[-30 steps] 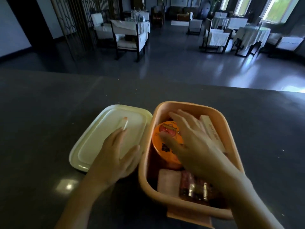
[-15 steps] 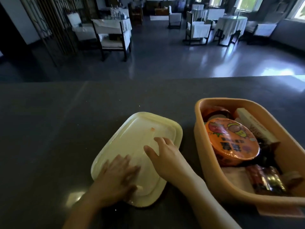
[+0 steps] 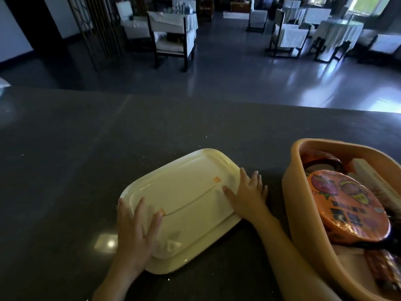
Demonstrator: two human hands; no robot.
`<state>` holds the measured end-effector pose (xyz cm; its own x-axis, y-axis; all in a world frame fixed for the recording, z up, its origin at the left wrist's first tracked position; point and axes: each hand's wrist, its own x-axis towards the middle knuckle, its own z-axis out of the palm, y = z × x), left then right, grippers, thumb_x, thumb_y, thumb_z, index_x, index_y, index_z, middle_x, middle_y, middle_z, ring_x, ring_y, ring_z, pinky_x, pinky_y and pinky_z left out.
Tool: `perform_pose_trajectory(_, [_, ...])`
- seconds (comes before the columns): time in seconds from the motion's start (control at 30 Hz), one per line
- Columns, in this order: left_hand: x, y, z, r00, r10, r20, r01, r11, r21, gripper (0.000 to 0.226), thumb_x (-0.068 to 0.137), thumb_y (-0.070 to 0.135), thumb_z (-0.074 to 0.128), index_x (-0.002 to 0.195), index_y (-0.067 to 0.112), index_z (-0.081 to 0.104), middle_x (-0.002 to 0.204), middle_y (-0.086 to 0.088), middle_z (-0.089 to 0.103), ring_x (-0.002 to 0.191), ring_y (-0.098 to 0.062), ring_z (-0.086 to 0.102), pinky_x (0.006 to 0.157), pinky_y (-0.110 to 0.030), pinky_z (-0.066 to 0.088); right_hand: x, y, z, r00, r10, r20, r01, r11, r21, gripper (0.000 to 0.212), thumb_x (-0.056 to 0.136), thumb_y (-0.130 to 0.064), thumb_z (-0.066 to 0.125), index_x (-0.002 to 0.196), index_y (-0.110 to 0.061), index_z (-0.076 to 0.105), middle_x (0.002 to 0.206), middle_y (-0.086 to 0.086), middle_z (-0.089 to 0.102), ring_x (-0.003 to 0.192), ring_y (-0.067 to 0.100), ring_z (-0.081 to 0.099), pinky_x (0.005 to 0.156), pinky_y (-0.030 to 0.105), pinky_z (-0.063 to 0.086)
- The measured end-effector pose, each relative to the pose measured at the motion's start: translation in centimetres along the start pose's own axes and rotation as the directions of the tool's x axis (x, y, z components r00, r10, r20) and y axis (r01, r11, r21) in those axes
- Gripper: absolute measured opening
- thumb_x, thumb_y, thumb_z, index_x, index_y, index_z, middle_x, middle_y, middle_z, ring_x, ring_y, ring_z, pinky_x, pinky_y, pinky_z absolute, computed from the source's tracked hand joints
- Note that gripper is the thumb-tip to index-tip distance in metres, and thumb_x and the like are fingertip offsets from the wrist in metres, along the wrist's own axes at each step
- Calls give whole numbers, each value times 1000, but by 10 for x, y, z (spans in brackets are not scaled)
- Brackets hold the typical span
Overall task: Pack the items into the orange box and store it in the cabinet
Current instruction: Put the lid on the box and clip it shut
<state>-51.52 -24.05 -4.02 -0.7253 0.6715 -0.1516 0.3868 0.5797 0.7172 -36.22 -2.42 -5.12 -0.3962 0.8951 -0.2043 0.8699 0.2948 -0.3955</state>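
Note:
A cream lid (image 3: 186, 203) lies on the dark counter (image 3: 65, 170), angled from near left to far right. My left hand (image 3: 136, 233) grips its near left end, fingers around the edge and thumb on top. My right hand (image 3: 247, 194) holds the lid's right edge, thumb on top and fingers over the rim. To the right stands the orange box (image 3: 295, 203), uncovered. Inside it are a round noodle cup with an orange top (image 3: 347, 203), a white carton (image 3: 373, 177) and dark snack packets (image 3: 382, 270). The frame's right edge cuts off part of the box.
The counter's far edge runs across the middle of the view. Beyond it is a dim dining room with a white-cushioned chair (image 3: 171, 35) and a cloth-covered table (image 3: 338, 31). No cabinet is in view.
My right hand left the box and moved to the lid's right edge. My left hand slid to the lid's near left end. The view shifted left, so the box now sits at the right.

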Motion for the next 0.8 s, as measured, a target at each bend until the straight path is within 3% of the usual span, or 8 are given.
perform_pose_trajectory(0.1, [14,13,-8,985,-163,-53,150,970,-191,70,81,62,32,144,34,18,155,-3,-18,142,-25,-5,111,-48,12,15,-6,-6,998,3,69,-2,1000,-7,87,83,-69,36,146,-26,-6,156,13,-2,142,31,-5,111,52,-3])
perform_pose_trajectory(0.23, [33,13,-17,987,-149,-55,139,979,-152,79,75,69,23,142,27,26,152,-15,18,139,-31,16,110,-54,21,28,-13,-10,996,-27,87,30,999,-27,90,79,-74,34,146,-28,-6,156,11,1,143,30,-2,110,54,-4])
perform_pose_trajectory(0.37, [36,16,-13,988,-141,-62,138,989,-60,73,79,65,32,144,35,19,151,-13,13,138,-34,17,107,-55,26,27,-22,-9,996,-73,50,75,996,-47,89,79,-73,38,146,-28,-2,154,12,12,139,35,12,111,52,8])
perform_pose_trajectory(0.5, [30,22,-16,989,-74,-130,62,994,-89,76,75,64,38,142,33,22,149,-13,15,136,-30,19,107,-53,27,22,-31,-27,998,-57,-25,60,990,127,89,79,-68,47,145,-28,3,146,14,25,132,35,27,106,52,23])
perform_pose_trajectory(0.7, [21,46,-48,915,151,-374,-240,949,-204,73,75,67,36,141,41,16,149,4,14,130,-10,22,102,-40,30,0,-57,-84,962,-66,-264,194,848,494,81,78,-77,28,143,-29,19,143,13,31,126,33,36,102,57,32])
perform_pose_trajectory(0.8, [17,57,-67,855,207,-476,-365,891,-268,76,77,70,32,143,39,11,149,-4,17,121,-2,26,93,-35,32,-10,-68,-111,950,-64,-305,231,800,554,74,76,-81,13,120,-28,41,111,3,49,104,23,48,92,48,39])
